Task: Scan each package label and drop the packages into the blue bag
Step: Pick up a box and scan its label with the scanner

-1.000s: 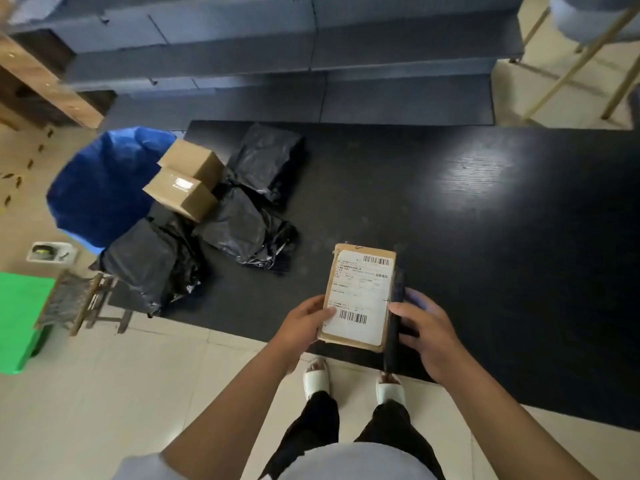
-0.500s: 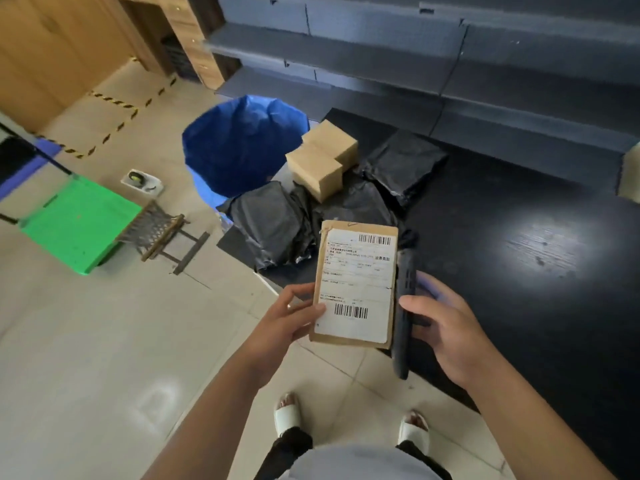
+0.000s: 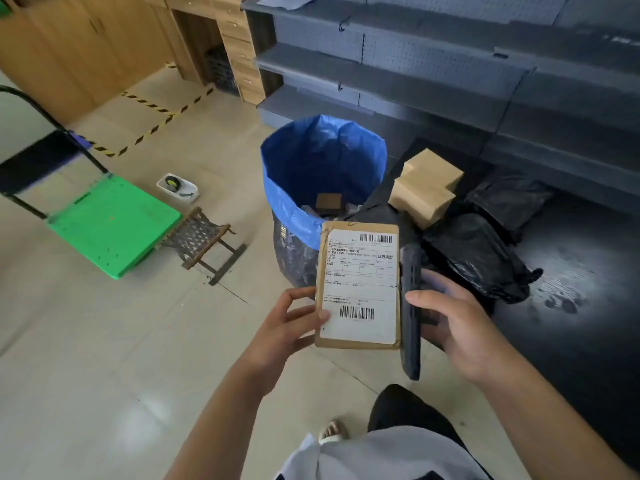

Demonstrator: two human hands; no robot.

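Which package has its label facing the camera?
The flat brown package held in the left hand, white label and barcodes up. The two stacked boxes on the table show plain cardboard; the black bags show no label.

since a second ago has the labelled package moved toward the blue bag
Yes. The labelled package, held in the left hand, was over the black table before; now it sits left of the table edge, just in front of the blue bag.

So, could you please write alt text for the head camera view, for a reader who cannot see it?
A person's left hand holds a labelled cardboard package label-up while the right hand holds a dark handheld scanner beside it. Beyond stands an open blue bag beside a black table with more packages.
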